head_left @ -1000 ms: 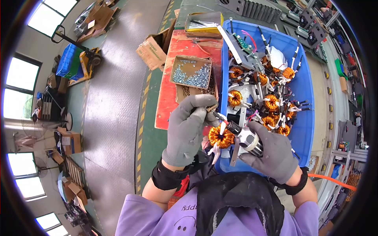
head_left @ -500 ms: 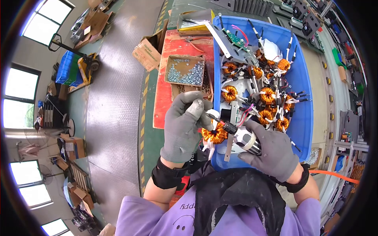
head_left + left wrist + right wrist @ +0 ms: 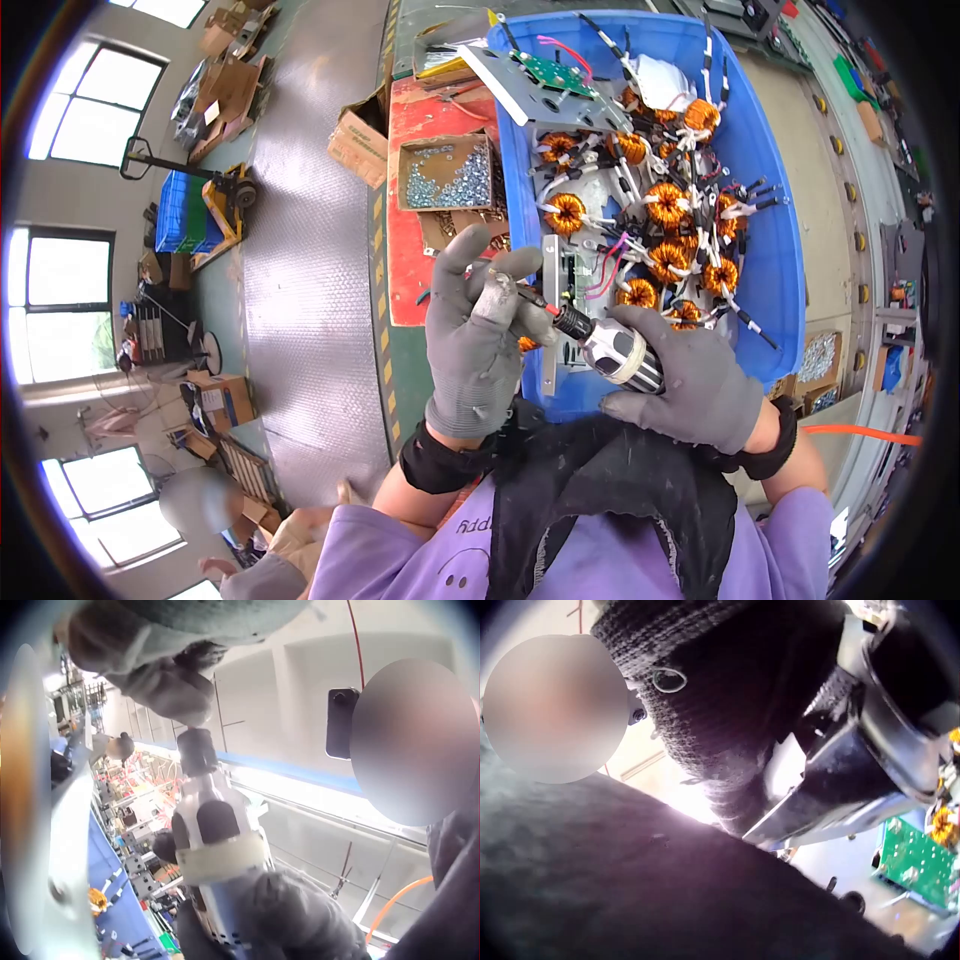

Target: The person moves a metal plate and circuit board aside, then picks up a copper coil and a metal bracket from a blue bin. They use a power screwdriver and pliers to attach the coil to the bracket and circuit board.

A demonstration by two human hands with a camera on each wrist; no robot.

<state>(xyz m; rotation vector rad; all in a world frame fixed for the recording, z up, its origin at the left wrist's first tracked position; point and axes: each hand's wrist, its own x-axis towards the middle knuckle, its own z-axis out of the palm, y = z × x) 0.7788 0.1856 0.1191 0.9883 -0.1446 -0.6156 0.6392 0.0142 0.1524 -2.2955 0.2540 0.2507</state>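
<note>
In the head view my gloved right hand [image 3: 690,380] grips a black-and-white power screwdriver [image 3: 618,355], its tip pointing left. The screwdriver [image 3: 221,832] also shows large in the left wrist view. My gloved left hand [image 3: 478,340] is at the driver's tip, thumb and fingers pinching a small brass-coloured bolt, now mostly hidden by the fingers. Below them, a wire-wound copper coil [image 3: 528,344] peeks out beside the left hand. An upright metal bracket [image 3: 550,335] with a circuit board stands just behind the driver's nose, at the blue bin's [image 3: 785,290] near left side.
Several copper coils and wire leads fill the bin, with a metal plate bearing a green board [image 3: 555,75] across its far left corner. Left of it, a carton of nuts [image 3: 445,175] sits on the red table [image 3: 410,290]. An orange hose [image 3: 865,434] runs off right.
The head view has shifted, moving the bin slightly left and nearer. The brass-coloured bolt and most of the coil have become hidden behind the left hand. Another person has appeared at lower left.
</note>
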